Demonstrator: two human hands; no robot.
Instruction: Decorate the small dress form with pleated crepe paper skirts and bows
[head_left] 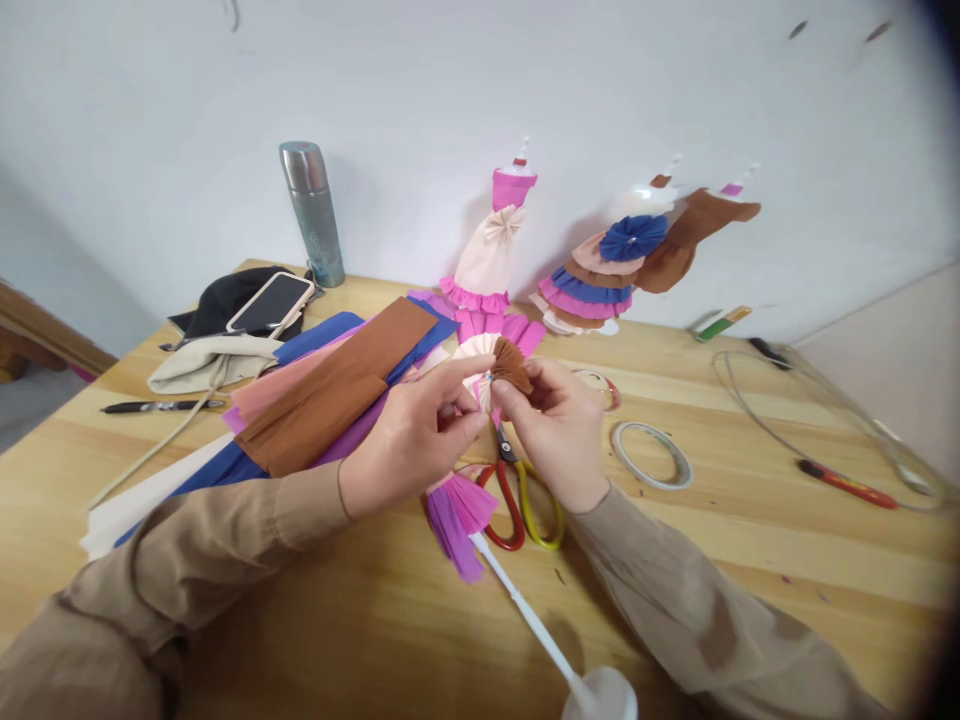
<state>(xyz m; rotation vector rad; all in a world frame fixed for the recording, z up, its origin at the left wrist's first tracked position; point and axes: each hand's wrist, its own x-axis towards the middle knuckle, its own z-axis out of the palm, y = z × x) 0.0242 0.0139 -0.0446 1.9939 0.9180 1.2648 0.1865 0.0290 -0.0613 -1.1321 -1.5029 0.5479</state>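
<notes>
Both hands meet over the middle of the wooden table (750,560), clamped on a pleated paper rosette (512,367), part cream and part brown; the left hand (409,425) has the cream side between thumb and fingers, the right hand (562,430) pinches the brown pleats. Scissors (513,500) with one red and one yellow handle lie just beneath, between the forearms, beside a bunch of pink and purple paper (465,510). From that bunch a white rod (525,605) runs toward the person, ending in a round white base (604,695) at the lower edge. A heap of crepe paper strips (322,400), brown uppermost, crowds the left side, and the left sleeve crosses in front of part of it. Beyond are a pen (161,406), a beige pouch (214,362), a phone (271,303) on a dark cloth item (210,300), and a metal flask (313,215) near the wall. Three paper-dressed figures stand at the back: one pink and cream (491,250), one layered with a blue flower (592,275), one brown (694,235). Right of the hands lie a tape roll (685,464), a small green-and-white box (724,323) and a red-handled tool (847,485) on a cable.
</notes>
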